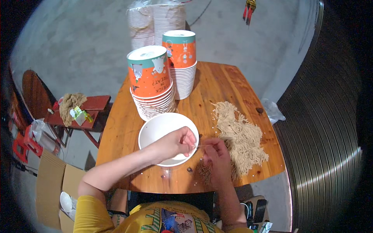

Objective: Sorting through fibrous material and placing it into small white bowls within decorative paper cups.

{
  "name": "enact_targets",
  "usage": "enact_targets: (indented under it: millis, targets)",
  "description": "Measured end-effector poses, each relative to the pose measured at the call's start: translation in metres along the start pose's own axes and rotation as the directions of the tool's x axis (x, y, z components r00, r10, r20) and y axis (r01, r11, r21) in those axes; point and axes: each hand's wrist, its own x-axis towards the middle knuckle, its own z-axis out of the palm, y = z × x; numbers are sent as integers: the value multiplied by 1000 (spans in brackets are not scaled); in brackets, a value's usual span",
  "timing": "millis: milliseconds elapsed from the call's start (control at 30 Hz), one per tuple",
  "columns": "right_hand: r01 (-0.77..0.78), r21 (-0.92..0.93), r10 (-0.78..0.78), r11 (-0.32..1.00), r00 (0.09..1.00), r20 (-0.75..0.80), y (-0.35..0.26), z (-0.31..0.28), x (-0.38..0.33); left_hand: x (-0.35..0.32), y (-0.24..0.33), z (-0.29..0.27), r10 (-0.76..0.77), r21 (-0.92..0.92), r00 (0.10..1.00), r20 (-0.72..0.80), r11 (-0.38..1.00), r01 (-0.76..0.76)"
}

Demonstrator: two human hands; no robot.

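Note:
A white paper bucket [149, 131] sits at the table's near side, its open mouth toward me. My left hand [176, 145] reaches over the mouth, fingers closed in a pinch by the right-hand rim. Just outside that rim, my right hand [217, 157] is closed on a thin pale string [202, 146]. The string stretches between the fingertips of both hands. Whether it passes through the bucket's wall is too small to tell. A heap of beige cords [244, 145] lies beside my right hand, some strands hidden behind it.
Orange-printed stacked buckets [149, 77] stand upside down on the wooden table [217, 81], with another stack [180, 50] behind. Further back are wrapped white stacks [167, 19]. A red bench [95, 104] and cardboard box [52, 190] are left; a ribbed metal shutter [326, 128] is right.

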Motion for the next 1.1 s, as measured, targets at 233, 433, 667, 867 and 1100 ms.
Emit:
enact_targets:
  millis: [233, 433, 667, 867, 1100]
  targets:
    - [293, -452, -225, 843, 954, 199, 5, 4, 4, -14, 15, 24, 596, 810, 799, 82, 427, -401]
    - [349, -541, -296, 766, 937, 185, -1, 8, 2, -12, 10, 18, 515, 733, 856, 45, 565, -378]
    - [347, -477, -289, 807, 938, 193, 8, 5, 6, -11, 5, 8, 334, 674, 942, 31, 689, -266]
    - [360, -555, -306, 750, 933, 192, 2, 10, 2, -11, 6, 7, 339, 692, 941, -14, 683, -236]
    - [417, -570, -412, 708, 899, 146, -1, 18, -4, -18, 12, 18, 414, 769, 905, -99, 609, -195]
